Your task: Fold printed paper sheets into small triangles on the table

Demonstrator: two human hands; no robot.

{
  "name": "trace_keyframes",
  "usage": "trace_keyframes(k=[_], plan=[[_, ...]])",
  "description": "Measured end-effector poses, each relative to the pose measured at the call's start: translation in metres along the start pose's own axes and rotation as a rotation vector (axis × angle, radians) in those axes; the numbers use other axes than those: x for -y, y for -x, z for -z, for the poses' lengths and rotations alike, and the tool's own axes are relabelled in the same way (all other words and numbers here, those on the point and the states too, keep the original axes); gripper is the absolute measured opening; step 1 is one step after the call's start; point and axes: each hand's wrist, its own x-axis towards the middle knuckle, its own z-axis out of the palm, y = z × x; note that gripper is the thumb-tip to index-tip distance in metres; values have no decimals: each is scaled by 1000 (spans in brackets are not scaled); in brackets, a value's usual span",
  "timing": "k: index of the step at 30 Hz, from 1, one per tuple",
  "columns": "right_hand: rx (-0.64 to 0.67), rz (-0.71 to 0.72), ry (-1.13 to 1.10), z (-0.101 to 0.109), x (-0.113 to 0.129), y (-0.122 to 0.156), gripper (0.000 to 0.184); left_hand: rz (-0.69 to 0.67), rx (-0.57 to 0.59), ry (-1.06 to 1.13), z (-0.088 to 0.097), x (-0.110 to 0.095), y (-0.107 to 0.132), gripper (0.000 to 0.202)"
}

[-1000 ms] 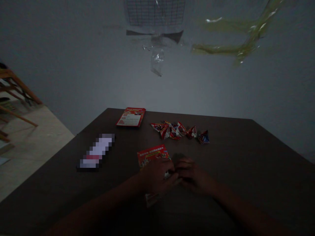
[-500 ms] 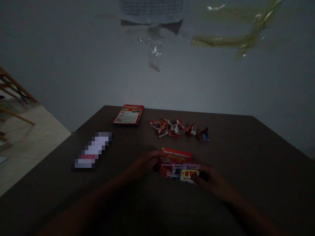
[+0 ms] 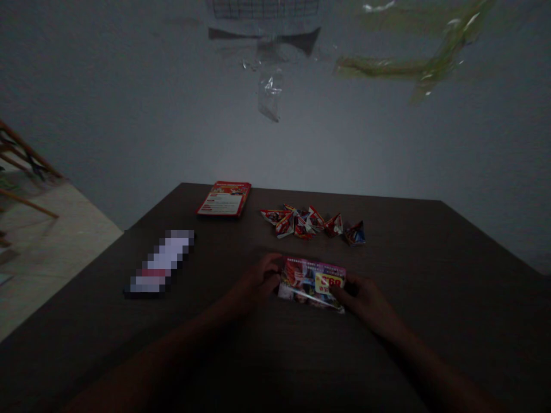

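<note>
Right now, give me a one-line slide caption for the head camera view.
Both hands, left hand and right hand, hold a colourful flyer on a dark table, folded paper pieces beyond.

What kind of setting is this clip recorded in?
Probably a dim room in a home: a dark wooden table pushed against a bare wall, tape scraps stuck on that wall, and a wooden chair frame on a tiled floor.

Very dim, grainy, soft throughout (edges stretched), wall palest, forearms lost in shadow.
</note>
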Motion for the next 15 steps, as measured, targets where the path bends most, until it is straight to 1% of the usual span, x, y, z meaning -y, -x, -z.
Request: trace_keyframes(k=[3, 5, 7, 8, 9, 10, 11, 13, 15], plan=[[-19, -15, -5, 1, -1, -5, 29, -8, -53, 23, -4, 7, -1, 44], [-29, -30, -18, 2, -4, -8, 28, -38, -107, -17, -6, 9, 0, 46], [-23, -41, -36, 3, -6, -12, 27, -113, -197, -153, -8, 8, 3, 47], [-22, -40, -24, 3, -6, -14, 26, -175, -242, -251, -9, 5, 6, 48], [-23, -37, -3, 4, -6, -15, 26, -266, -257, -358, -10, 1, 8, 46], [-25, -34, 26, 4, -5, -16, 26, -349, -233, -443, -12, -3, 11, 43], [-31, -34, 58, 4, -3, -17, 26, -424, -179, -511, -14, -8, 13, 41], [-34, -45, 90, 5, -1, -19, 27, -517, -75, -611, -19, -16, 15, 41], [-31, -66, 105, 5, 0, -22, 31, -588, -5, -699, -26, -23, 15, 42]])
